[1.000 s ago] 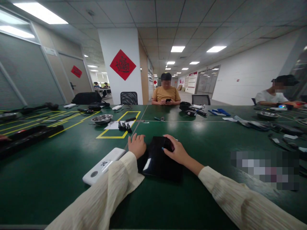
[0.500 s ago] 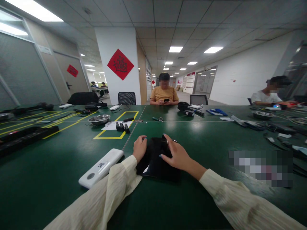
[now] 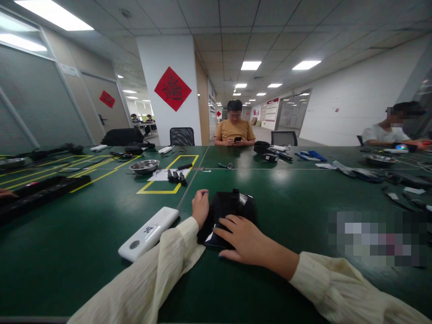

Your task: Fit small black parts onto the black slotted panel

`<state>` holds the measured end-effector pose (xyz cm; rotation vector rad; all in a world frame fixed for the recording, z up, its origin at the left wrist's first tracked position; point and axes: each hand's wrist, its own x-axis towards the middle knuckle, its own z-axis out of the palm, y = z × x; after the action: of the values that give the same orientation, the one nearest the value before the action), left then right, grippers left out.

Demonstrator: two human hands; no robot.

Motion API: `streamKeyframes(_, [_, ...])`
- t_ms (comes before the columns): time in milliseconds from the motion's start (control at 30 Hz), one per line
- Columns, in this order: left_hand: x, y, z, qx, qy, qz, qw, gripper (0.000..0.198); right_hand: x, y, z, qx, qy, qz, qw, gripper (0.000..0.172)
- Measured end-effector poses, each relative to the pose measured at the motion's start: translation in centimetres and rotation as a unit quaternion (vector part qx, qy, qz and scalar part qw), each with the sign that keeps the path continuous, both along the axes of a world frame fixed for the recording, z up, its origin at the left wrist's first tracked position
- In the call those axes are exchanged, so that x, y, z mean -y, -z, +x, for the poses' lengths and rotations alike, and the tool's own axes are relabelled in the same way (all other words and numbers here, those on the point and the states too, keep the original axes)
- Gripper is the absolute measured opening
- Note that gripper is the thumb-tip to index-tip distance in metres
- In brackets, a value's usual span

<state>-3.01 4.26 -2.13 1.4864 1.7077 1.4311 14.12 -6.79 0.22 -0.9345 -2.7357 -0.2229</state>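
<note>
In the head view a flat black pouch-like item (image 3: 226, 206) lies on the green table in front of me, with a shiny surface and a white patch near its front left corner. A small upright black piece with a glossy, clear-looking strip (image 3: 242, 199) stands at its far edge. My left hand (image 3: 200, 209) is closed at the pouch's left edge, its fingers curled around that side. Spread flat over the near part of the pouch is my right hand (image 3: 245, 238), its fingers apart. A white power bank (image 3: 148, 234) marked 26 rests left of my left forearm.
Beyond the hands lie small black parts (image 3: 177, 177) on white paper, and a metal bowl (image 3: 144, 167). A black tray (image 3: 50, 193) sits at far left, where another person's hand (image 3: 7, 193) shows. One person (image 3: 235, 128) sits opposite, another (image 3: 388, 130) at right.
My right hand has left the small upright black piece and come toward me, now lying flat on the pouch. My left hand stays at the left edge. The view has shifted slightly.
</note>
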Motion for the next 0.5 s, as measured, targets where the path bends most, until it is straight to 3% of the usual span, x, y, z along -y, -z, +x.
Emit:
streamKeyframes(200, [0.0, 0.1, 0.2, 0.003, 0.004, 0.018, 1.0, 0.022, -1.9, -0.4, 1.9, -0.007, -0.07, -0.012, 0.997, 0.043])
streamKeyframes(367, [0.0, 0.0, 0.4, 0.013, 0.012, 0.025, 1.0, 0.02, -1.9, -0.7, 2.8, -0.017, -0.053, -0.024, 0.998, 0.045])
streamKeyframes(500, [0.2, -0.3, 0.7, 0.016, 0.019, 0.023, 0.999, 0.018, -1.7, -0.5, 1.3, -0.023, -0.033, -0.02, 0.999, 0.049])
